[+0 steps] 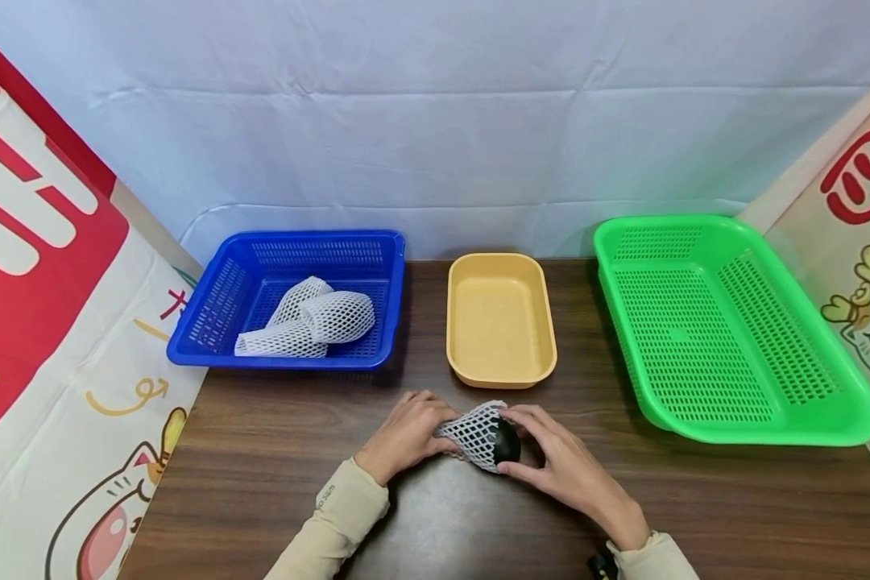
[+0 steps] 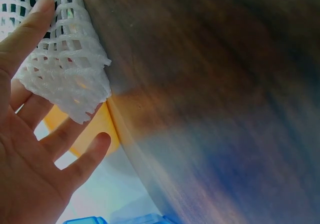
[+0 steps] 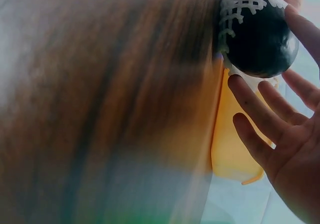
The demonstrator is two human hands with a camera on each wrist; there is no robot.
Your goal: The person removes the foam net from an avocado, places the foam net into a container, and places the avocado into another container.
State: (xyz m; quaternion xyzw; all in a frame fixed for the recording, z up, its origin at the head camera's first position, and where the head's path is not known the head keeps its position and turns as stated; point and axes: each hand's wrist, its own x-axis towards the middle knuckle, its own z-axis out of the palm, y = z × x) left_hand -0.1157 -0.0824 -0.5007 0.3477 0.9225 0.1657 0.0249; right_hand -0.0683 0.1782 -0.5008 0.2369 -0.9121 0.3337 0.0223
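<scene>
Low over the brown tabletop, a white foam net sleeve (image 1: 476,435) covers part of a glossy, dark round object (image 1: 507,443), whose bare end faces right. My left hand (image 1: 413,431) pinches the sleeve's narrow end, the thumb lying across the mesh in the left wrist view; its last fingers spread loosely below. On the other side my right hand (image 1: 561,463) holds the dark round object (image 3: 265,39) between thumb and fingers, with its lower fingers extended. What kind of thing the dark object is, I cannot tell.
A blue basket (image 1: 283,362) at the back left holds several white foam net sleeves (image 1: 337,316). The yellow tray (image 1: 502,322) stands just beyond my hands. To the right sits a large green basket (image 1: 696,346). A pale cloth wall (image 1: 435,145) closes off the back.
</scene>
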